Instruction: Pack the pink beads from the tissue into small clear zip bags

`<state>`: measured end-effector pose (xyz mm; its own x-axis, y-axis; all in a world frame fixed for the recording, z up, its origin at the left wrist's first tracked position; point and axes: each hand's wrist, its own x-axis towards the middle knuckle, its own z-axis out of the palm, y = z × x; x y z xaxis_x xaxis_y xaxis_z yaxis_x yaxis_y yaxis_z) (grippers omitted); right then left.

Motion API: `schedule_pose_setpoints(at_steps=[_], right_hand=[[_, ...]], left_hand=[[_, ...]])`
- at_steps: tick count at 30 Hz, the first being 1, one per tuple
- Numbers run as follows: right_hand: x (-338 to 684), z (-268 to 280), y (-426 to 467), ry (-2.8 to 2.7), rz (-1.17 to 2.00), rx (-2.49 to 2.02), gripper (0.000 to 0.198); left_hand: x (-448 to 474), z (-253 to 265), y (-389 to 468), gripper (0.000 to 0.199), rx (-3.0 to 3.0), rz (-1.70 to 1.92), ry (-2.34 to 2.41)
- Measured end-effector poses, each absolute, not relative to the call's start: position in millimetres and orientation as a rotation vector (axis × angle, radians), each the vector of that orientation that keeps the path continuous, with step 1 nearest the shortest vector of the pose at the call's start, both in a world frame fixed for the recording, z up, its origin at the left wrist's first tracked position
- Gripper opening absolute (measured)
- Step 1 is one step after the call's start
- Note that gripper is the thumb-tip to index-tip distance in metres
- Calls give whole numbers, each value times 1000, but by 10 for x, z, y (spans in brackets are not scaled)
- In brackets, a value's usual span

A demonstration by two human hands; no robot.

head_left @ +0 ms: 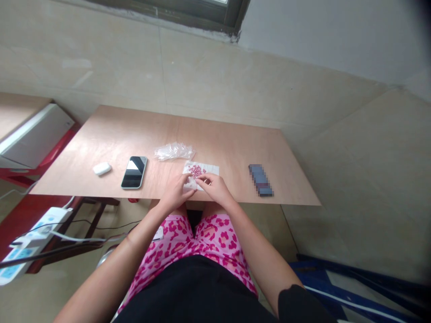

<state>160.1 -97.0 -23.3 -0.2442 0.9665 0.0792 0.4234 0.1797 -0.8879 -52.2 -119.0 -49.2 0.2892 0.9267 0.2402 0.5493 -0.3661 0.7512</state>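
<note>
We are looking at the small round red-and-pink beads [195,171], which are lying in a loose cluster on a flat white rectangular sheet [212,169] near the front edge of the table. The sheet is probably serving to make such small pieces easy to see and gather. We are resting our left hand [175,193] over the sheet's near left corner, its thumb and forefinger curving around a whitish translucent film-like piece [191,183]; we cannot tell whether they are pinching it. Our right hand [217,187] is reaching in opposite, fingertips drawn towards one another beside the beads, as small pieces would ask for; whether a bead is sitting between them, we cannot tell. Just behind the sheet, a crumpled heap of clear plastic [174,151] is lying, apparently within easy reach. Farther left, a black-screened, pale-edged phone [134,172] and a small rounded white case [102,168] are resting, and well to the right a dark blurred oblong object [261,180], all seemingly out of our hands' way on the light-brown wood-look table [229,139].
</note>
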Motion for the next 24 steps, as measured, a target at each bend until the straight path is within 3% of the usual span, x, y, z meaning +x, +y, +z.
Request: schedule_pose_setpoints(at_steps=[13,24], right_hand=[[1610,-580,-983,-2070,653,-1641,10],[1466,-159,-984,-1712,977,-1314,26]], left_hand=[[-550,-500,-1191,51,1999,934,1332],[-561,-501,-1183,51,1994,944,1315]])
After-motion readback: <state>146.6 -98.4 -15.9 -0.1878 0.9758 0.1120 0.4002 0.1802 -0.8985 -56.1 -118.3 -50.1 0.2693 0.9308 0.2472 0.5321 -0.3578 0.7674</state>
